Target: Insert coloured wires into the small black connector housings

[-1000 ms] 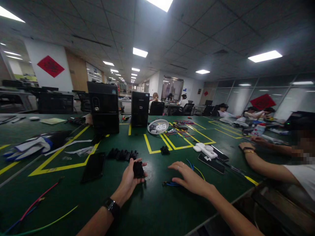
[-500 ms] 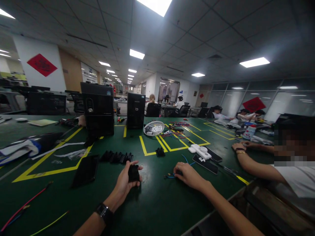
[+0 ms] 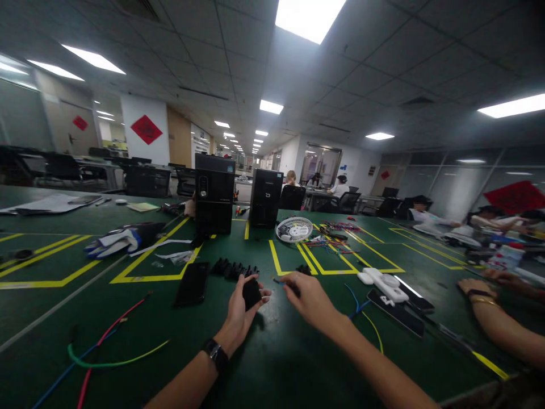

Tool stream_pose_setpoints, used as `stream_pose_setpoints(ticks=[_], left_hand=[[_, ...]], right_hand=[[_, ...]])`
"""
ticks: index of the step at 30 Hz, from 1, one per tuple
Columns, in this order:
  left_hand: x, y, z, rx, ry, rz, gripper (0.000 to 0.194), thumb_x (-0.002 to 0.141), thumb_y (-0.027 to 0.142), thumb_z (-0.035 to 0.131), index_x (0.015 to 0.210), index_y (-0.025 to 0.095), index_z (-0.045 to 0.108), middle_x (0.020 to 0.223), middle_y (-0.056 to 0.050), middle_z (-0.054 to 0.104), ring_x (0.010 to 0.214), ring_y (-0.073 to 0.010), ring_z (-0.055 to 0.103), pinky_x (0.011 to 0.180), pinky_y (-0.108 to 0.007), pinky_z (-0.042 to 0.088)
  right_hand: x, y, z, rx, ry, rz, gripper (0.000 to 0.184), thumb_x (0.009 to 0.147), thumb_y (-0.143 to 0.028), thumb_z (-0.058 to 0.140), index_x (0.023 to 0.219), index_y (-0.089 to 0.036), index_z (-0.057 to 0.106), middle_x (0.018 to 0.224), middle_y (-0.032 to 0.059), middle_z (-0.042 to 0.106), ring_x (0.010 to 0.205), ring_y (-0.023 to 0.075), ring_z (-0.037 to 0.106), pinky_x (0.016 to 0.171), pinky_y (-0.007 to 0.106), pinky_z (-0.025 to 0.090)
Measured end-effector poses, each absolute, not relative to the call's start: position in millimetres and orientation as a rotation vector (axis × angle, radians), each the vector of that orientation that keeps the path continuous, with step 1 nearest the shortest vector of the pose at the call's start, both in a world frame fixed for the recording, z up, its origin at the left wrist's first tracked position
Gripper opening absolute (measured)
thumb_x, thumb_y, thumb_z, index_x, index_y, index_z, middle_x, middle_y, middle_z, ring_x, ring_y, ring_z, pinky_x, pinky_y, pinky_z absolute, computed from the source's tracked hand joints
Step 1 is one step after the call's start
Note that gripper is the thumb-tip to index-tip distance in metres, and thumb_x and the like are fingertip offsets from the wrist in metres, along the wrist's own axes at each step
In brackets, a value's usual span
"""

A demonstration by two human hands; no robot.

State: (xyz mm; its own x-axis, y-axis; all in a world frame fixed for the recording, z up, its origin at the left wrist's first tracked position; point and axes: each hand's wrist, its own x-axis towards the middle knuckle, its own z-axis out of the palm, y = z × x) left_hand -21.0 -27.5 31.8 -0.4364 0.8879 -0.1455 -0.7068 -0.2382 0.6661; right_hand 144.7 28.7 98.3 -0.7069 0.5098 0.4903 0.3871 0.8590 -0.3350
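My left hand (image 3: 239, 312) is half turned up, fingers curled loosely about a black block (image 3: 251, 293), thumb on its near side; that cradle seems chosen to steady it while leaving its face uncovered; my right hand (image 3: 310, 298) has thumb and forefinger drawn nearly together on a thin wire (image 3: 276, 281), its tip poking out toward the block, just apart from it; a grip so near the tip probably gives the finest control; whether the blue wire (image 3: 360, 308) beyond my forearm is the same one, I cannot tell; the row of blocks (image 3: 234, 268) sits just past my left fingers, likely for easy reach, with a dark phone (image 3: 191, 284) to its left; between my forearms the green table (image 3: 272, 363) gives my wrists room; rightward, the white gadget (image 3: 383, 284) and the co-worker's arm (image 3: 489, 307) limit my elbow, and the table's edge slants across the lower right corner.
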Motion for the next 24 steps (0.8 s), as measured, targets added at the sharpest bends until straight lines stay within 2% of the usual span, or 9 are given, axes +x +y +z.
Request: stream_pose_setpoints(ticks=[6,10,15,19,24], left_hand=[[-24,-26,35,0.211,0.907,1.909,0.025,0.086,0.036,0.052,0.094,0.014,0.061,0.081,-0.008,0.065,0.071,-0.0158,0.064,0.063,-0.031,0.055],[-25,-25,34,0.187,0.919,1.917,0.023,0.086,0.035,0.052,0.092,0.014,0.062,0.083,-0.008,0.065,0.073,-0.0163,0.064,0.064,-0.032,0.056],[-26,-22,28,0.206,0.907,1.903,0.024,0.086,0.036,0.051,0.094,0.015,0.061,0.084,-0.008,0.066,0.075,-0.0173,0.064,0.066,-0.033,0.056],[-27,-20,22,0.267,0.929,1.905,0.025,0.084,0.038,0.053,0.096,0.017,0.06,0.089,-0.009,0.066,0.082,-0.0184,0.064,0.067,-0.033,0.055],[-25,-21,20,0.349,0.991,1.928,0.025,0.08,0.039,0.058,0.095,0.02,0.061,0.098,-0.007,0.063,0.091,-0.0193,0.062,0.07,-0.033,0.054]], right_hand=[[96,16,58,-0.615,-2.323,0.485,0.028,0.084,-0.013,0.052,0.108,-0.021,0.064,0.102,0.0047,0.068,0.087,0.0168,0.064,0.079,0.028,0.048],[97,17,55,-0.571,-2.237,0.552,0.034,0.085,-0.011,0.05,0.114,-0.023,0.063,0.104,0.005,0.068,0.095,0.0169,0.063,0.086,0.03,0.047],[99,19,47,-0.583,-2.208,0.553,0.032,0.086,-0.015,0.05,0.114,-0.022,0.064,0.101,0.0068,0.068,0.091,0.0188,0.063,0.084,0.032,0.048],[98,19,43,-0.606,-2.251,0.594,0.033,0.086,-0.015,0.05,0.116,-0.023,0.063,0.105,0.0067,0.067,0.091,0.0195,0.062,0.084,0.034,0.048],[100,19,44,-0.622,-2.232,0.603,0.033,0.087,-0.017,0.049,0.116,-0.023,0.063,0.101,0.007,0.068,0.086,0.0193,0.062,0.08,0.034,0.049]])
